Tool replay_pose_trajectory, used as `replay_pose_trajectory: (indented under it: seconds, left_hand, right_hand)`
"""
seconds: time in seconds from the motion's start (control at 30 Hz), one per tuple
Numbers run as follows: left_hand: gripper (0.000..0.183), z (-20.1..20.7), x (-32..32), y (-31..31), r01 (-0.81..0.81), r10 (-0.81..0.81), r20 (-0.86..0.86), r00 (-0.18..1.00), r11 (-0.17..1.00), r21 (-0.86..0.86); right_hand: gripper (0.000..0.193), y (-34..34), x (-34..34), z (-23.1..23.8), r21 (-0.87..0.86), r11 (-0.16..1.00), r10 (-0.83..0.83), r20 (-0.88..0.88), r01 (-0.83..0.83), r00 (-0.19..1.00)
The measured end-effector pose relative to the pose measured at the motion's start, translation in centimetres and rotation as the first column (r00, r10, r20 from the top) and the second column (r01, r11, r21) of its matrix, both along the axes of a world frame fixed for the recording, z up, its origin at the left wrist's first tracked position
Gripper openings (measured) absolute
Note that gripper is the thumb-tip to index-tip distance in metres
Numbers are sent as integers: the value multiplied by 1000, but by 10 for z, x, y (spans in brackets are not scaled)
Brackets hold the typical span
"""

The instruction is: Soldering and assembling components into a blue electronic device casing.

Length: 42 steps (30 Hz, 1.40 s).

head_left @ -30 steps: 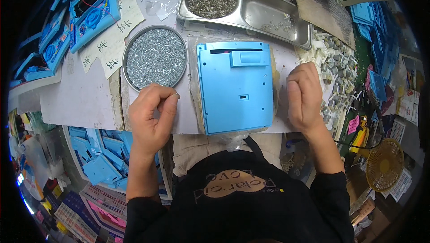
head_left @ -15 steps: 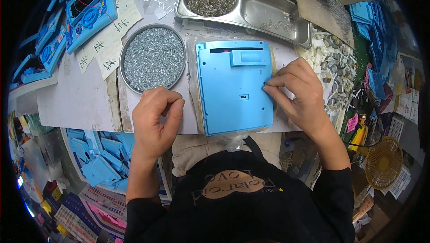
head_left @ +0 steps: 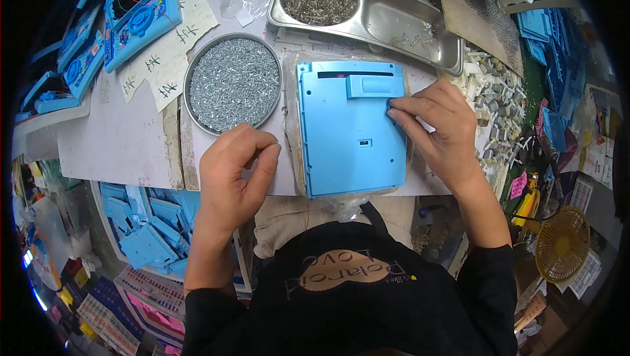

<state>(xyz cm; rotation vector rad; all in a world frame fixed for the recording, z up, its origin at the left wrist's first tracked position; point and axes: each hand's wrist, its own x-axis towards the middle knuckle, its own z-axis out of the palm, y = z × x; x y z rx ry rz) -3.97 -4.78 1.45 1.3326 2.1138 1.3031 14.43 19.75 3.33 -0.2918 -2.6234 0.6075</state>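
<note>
"Lying where, that blue case (head_left: 344,126)?"

"It's lying on the counter (head_left: 118,136), between your left hand (head_left: 230,169) and right hand (head_left: 443,126)."

"Are they gripping?"

"I can't tell. Your fingertips (head_left: 401,104) are nearly touching, the right ones hanging over the case's right edge."

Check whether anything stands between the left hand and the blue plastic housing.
No obstacle shows between the left hand and the blue plastic housing, just tabletop and an edge of see-through plastic. The round metal dish sits beyond the hand, off that line.
</note>
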Motion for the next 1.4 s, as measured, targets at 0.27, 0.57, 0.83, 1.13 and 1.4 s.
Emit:
replay_pose_trajectory:
  seconds: [0.27,0.57,0.83,1.13,1.4]
  left_hand:
    - [5,5,4,6,30,-29,20,999,999,-19]
    - [4,11,6,16,156,-156,9,988,984,-87]
    - [3,17,7,20,258,-258,226,939,966,28]
    - [14,9,18,6,202,-354,796,491,935,292]
    - [22,-1,20,-2,-79,-241,895,376,954,290]
  right_hand:
    - [8,-2,-1,6,-91,996,21,99,-12,995]
    - [14,-22,40,-4,-310,948,85,46,-67,995]
    - [24,-20,23,17,-410,906,108,-28,-109,994]
    - [22,-47,-49,21,-513,705,406,-274,-490,872]
    - [15,-42,-78,22,-303,848,382,-222,-435,897]
